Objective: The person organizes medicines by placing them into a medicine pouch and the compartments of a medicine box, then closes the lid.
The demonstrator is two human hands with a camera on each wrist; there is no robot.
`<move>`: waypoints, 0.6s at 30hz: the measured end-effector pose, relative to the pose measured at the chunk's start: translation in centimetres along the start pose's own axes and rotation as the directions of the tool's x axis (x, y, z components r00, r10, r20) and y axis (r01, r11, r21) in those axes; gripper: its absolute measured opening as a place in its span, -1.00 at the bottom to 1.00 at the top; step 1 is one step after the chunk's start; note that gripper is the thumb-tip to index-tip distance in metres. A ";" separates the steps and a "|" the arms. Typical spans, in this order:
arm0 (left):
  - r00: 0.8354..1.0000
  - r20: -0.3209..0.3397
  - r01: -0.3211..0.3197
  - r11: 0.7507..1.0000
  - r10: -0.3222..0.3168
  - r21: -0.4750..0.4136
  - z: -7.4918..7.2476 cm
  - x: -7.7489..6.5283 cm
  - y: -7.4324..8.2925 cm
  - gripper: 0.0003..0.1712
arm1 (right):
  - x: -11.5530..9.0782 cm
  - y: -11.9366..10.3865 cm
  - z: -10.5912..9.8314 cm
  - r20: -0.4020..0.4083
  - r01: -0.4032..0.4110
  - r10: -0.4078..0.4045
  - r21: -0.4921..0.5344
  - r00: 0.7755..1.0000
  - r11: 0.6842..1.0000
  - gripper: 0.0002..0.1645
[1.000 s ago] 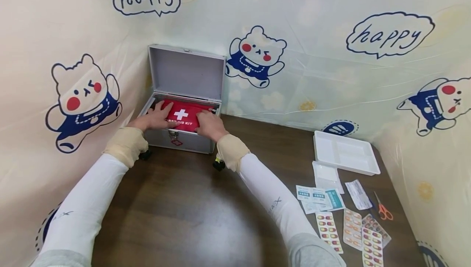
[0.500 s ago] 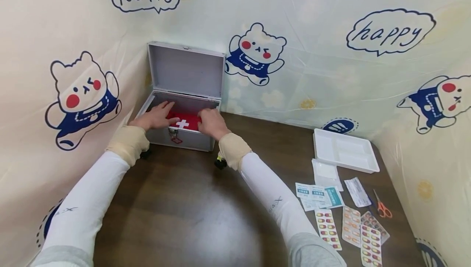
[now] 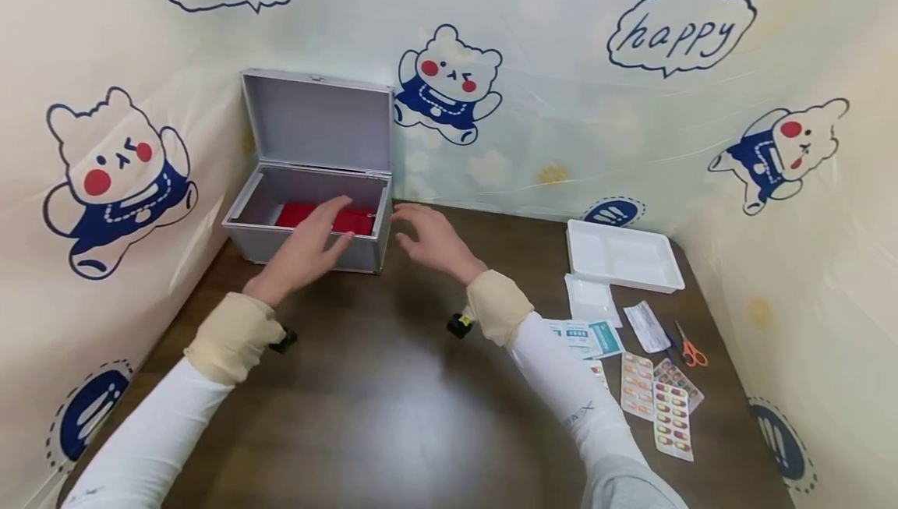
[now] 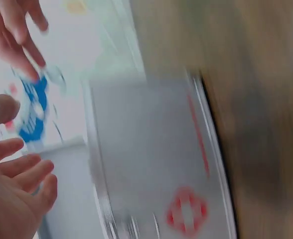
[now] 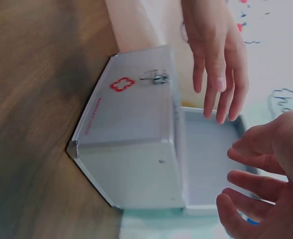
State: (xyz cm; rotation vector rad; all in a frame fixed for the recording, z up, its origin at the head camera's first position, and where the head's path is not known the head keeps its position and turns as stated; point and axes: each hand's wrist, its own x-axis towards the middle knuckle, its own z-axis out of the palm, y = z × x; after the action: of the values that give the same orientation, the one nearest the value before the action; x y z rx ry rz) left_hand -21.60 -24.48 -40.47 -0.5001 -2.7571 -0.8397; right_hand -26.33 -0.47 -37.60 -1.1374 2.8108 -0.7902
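Observation:
A silver metal case (image 3: 305,248) stands at the back left of the table with its lid (image 3: 323,123) raised. Inside it lies a red first aid pouch (image 3: 354,222), partly hidden by the left hand. My left hand (image 3: 302,252) hovers before the case's front, fingers loosely extended and holding nothing. Just right of the case, my right hand (image 3: 438,244) is in the air, fingers spread and likewise holding nothing. The right wrist view shows the case's latch (image 5: 159,78) and a red cross emblem (image 5: 122,84) on its front.
To the right are a white divided tray (image 3: 624,256), a clear packet (image 3: 592,298), blue-and-white sachets (image 3: 589,337), a white packet (image 3: 647,326), orange-handled scissors (image 3: 693,353) and several blister packs of capsules (image 3: 672,419). A printed cloth (image 3: 519,174) hangs behind the table.
The red pouch has gone down into the case, and both hands have let go of it. They have drawn back, the right hand moving out to the right. The head view has shifted slightly.

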 end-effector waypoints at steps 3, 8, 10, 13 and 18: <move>0.997 -0.038 -0.072 0.995 0.069 -0.064 2.3 -0.5 3.0 -0.41 | -2.8 1.0 -1.4 -0.041 -0.002 0.003 0.029 0.999 1.000 -0.62; 0.996 0.035 -0.077 0.986 0.083 -0.151 7.1 -0.1 5.8 -0.51 | -6.6 4.6 -3.4 -0.094 -0.066 0.070 0.037 0.993 0.997 -0.60; 0.993 0.075 -0.075 0.982 0.089 -0.174 9.3 0.7 6.6 -0.53 | -8.5 6.7 -4.2 -0.134 -0.110 0.113 0.032 0.985 0.993 -0.58; 0.987 0.132 -0.061 0.973 0.091 -0.221 12.8 2.3 8.1 -0.54 | -11.9 10.6 -5.7 -0.194 -0.180 0.185 0.040 0.963 0.983 -0.56; 0.968 0.249 0.043 0.957 0.031 -0.288 16.9 5.1 10.6 -0.52 | -17.1 17.7 -8.3 -0.243 -0.343 0.355 0.091 0.903 0.935 -0.56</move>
State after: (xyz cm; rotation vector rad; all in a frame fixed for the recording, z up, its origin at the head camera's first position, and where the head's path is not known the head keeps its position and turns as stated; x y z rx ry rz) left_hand -24.10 -5.27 -47.44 -0.6951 -2.8711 -1.2782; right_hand -26.84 25.20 -41.45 -0.5244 3.0496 -1.0196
